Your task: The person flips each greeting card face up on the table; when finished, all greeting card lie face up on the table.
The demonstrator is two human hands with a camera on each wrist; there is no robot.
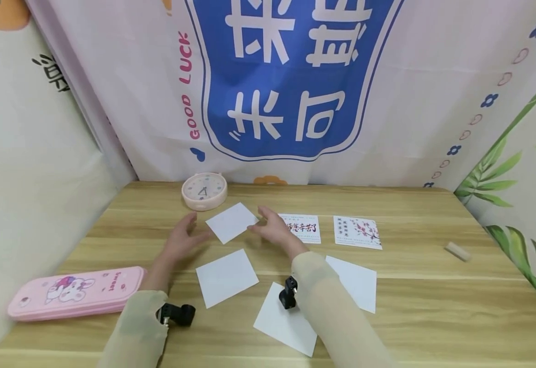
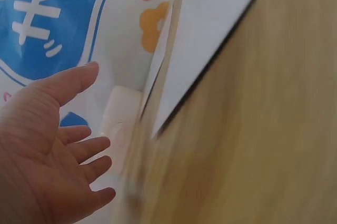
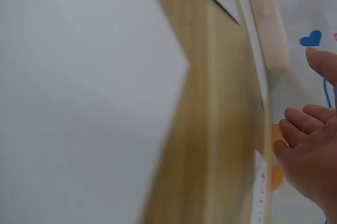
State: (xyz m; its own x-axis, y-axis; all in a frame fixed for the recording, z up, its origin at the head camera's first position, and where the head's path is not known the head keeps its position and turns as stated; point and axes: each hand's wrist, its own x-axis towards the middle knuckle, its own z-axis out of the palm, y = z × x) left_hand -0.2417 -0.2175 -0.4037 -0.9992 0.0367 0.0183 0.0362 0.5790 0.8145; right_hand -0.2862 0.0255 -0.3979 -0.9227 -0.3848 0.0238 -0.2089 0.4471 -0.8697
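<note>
A blank white card (image 1: 232, 223) lies on the wooden table between the two hands. To its left is the left hand (image 1: 184, 239), thumb and fingers spread apart with nothing between them. The right hand (image 1: 274, 230) is at the card's right corner, its thumb overlapping that corner in the head view. In the right wrist view the right hand (image 3: 313, 145) has its fingers extended and its palm bare. A second blank card (image 1: 227, 278) lies nearer, below the first. Two printed cards (image 1: 306, 232) (image 1: 357, 232) lie beyond the right hand, the first partly hidden by it.
A round pink clock (image 1: 205, 191) stands at the back. At left lies a pink pencil case (image 1: 76, 293) with a rabbit picture. Two more blank cards (image 1: 286, 322) (image 1: 357, 283) lie by the right sleeve, partly covered. A small beige block (image 1: 458, 251) sits far right. Printed cloth (image 1: 153, 92) hangs behind.
</note>
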